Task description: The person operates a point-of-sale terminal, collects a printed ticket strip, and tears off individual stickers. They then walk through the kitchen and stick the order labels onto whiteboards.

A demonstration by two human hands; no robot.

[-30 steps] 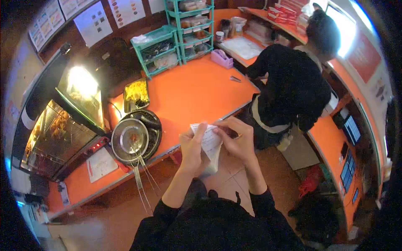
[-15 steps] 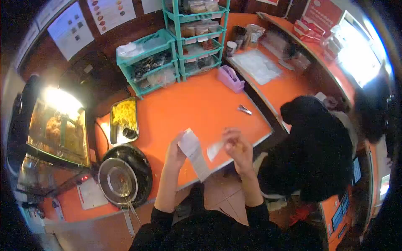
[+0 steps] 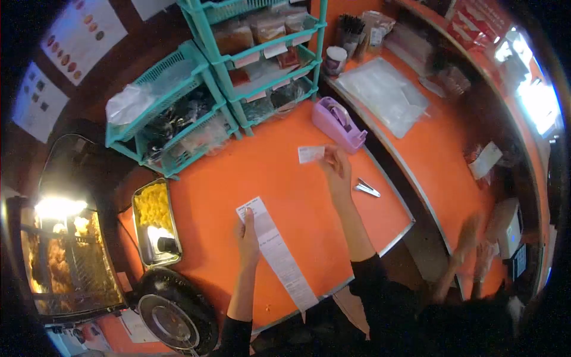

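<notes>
My left hand [image 3: 248,238] pinches the upper end of a long printed receipt [image 3: 275,253], its thumb on top. The strip hangs slantwise over the orange counter [image 3: 208,178], and its lower end reaches the counter's front edge. Farther out, my right hand [image 3: 338,171] grips a small white slip of paper [image 3: 310,154] by its right end. Just beyond that hand stands a purple tape dispenser [image 3: 339,126]. A small metal and black tool, perhaps a nail clipper or staple remover [image 3: 367,188], lies to the right of my right forearm.
Teal basket shelves [image 3: 223,107] with bagged goods line the back. To the left are a metal tray [image 3: 160,256] of yellow food, a black pan [image 3: 178,291] with a strainer, and a lit food warmer [image 3: 71,250]. Another person's hands [image 3: 467,241] are at the right counter.
My right hand has moved forward with the slip, toward the tape dispenser. The receipt in my left hand now hangs out longer. The view has shifted, and the other person's hands have come into sight.
</notes>
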